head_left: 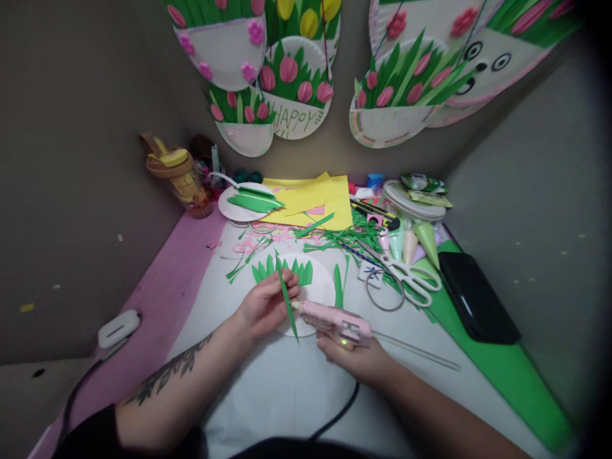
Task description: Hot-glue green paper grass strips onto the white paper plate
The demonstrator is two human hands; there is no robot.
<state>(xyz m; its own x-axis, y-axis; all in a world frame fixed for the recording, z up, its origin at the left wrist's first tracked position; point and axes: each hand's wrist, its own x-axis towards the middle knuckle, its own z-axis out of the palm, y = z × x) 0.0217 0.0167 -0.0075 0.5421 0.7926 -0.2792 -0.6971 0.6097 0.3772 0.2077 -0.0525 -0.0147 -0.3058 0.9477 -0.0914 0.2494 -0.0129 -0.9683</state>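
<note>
My left hand (264, 307) pinches a long narrow green paper leaf (287, 299), held slanted over a white paper plate (319, 288). Several green paper leaves (282, 268) lie along the plate's far edge. My right hand (356, 357) grips a pink glue gun (335, 322) with its nozzle pointing left and touching the leaf near my left fingers. A clear glue stick (415, 351) sticks out of the gun's back toward the right. The gun's black cord (337, 414) runs down toward me.
White-handled scissors (406, 271), green paper scraps (354, 239), yellow paper sheets (310, 197), a second plate with leaves (246, 203), a jar (179, 178), a black tray (475, 299) and a white device (118, 328) surround the work spot. Finished paper-plate flower crafts (291, 83) hang on the wall.
</note>
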